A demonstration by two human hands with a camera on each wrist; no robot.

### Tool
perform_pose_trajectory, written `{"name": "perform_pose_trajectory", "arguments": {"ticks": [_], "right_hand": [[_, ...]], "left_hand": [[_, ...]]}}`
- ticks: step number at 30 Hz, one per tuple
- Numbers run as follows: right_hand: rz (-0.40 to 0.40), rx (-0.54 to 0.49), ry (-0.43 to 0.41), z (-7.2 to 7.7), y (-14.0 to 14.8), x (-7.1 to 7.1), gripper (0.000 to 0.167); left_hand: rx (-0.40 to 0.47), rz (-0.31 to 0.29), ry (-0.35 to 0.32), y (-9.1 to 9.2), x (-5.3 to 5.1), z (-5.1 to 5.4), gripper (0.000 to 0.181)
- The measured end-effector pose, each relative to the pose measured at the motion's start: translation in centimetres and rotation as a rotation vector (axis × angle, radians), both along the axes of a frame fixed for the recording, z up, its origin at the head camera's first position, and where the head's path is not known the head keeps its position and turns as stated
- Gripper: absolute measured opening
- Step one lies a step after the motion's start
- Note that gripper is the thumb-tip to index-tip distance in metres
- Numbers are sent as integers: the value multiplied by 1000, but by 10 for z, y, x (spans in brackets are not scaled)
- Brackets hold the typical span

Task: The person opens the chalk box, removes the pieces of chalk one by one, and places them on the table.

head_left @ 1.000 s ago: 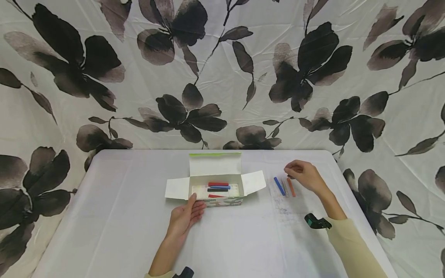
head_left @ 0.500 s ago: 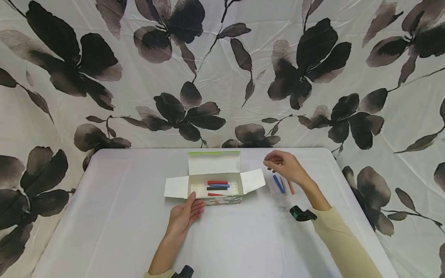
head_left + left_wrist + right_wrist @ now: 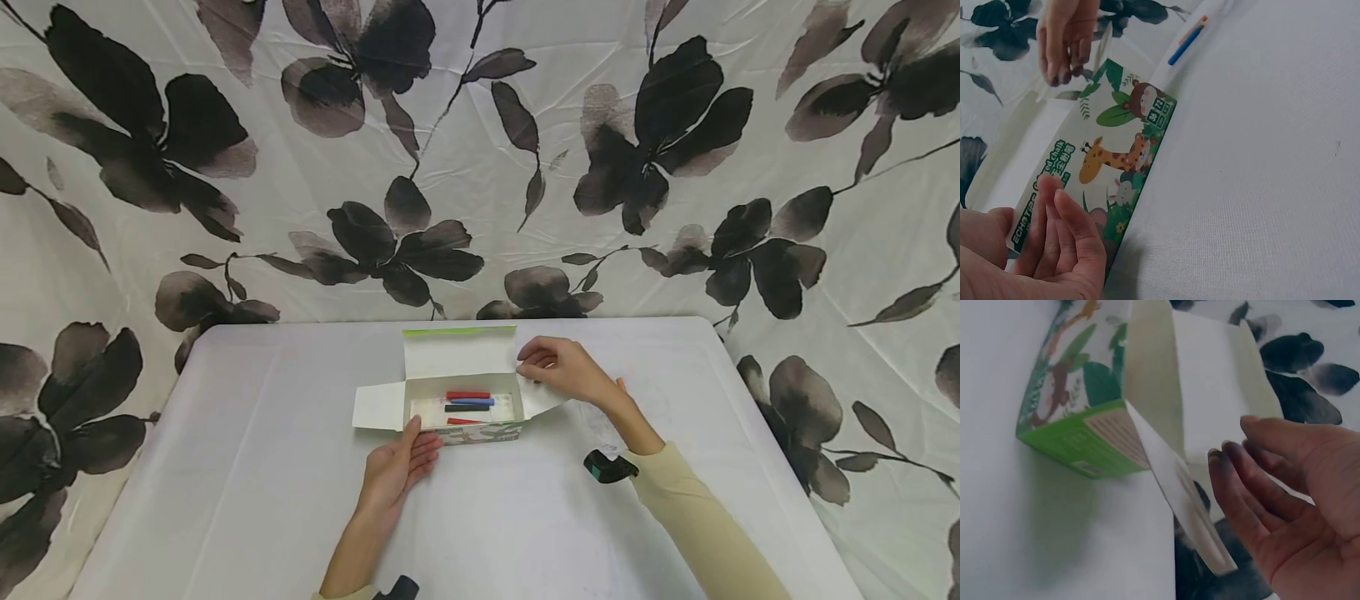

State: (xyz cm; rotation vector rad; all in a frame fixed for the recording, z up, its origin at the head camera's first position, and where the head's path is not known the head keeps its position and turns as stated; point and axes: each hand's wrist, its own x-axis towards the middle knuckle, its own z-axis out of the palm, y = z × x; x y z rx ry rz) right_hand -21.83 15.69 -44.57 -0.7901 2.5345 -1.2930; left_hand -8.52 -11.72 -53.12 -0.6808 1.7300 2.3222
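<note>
An open chalk box (image 3: 483, 434) with animal pictures stands on the table. Inside lie several chalk sticks: red (image 3: 468, 395), blue (image 3: 474, 402) and black (image 3: 467, 408), with another red one near the front wall. My left hand (image 3: 392, 473) grips the box's front left corner, thumb over the rim and fingers against the outside. Beside the right flap (image 3: 1179, 494), my right hand (image 3: 567, 369) hovers with loosely bent fingers. In the right wrist view thumb and fingers are apart, nothing visible between them; the fingertips look dark-smudged.
An orange chalk (image 3: 1192, 30) and a blue chalk (image 3: 1186, 51) lie on the table right of the box, mostly hidden by my right arm in the head view. The left flap (image 3: 378, 407) and back lid (image 3: 460, 351) stand open. A floral cloth (image 3: 480, 167) hangs behind.
My right hand has moved left from above the loose chalks to the box's right flap. My left hand has stayed at the box corner.
</note>
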Motion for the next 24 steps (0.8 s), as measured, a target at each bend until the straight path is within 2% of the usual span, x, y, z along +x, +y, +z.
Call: {"name": "perform_pose_trajectory", "arguments": {"ticks": [18, 24], "right_hand": [[270, 60, -46, -28, -50, 5, 24], [331, 147, -68, -32, -63, 6, 24]], "left_hand": [[7, 11, 4, 0, 0, -2, 67], [14, 7, 9, -1, 1, -3, 68]]}}
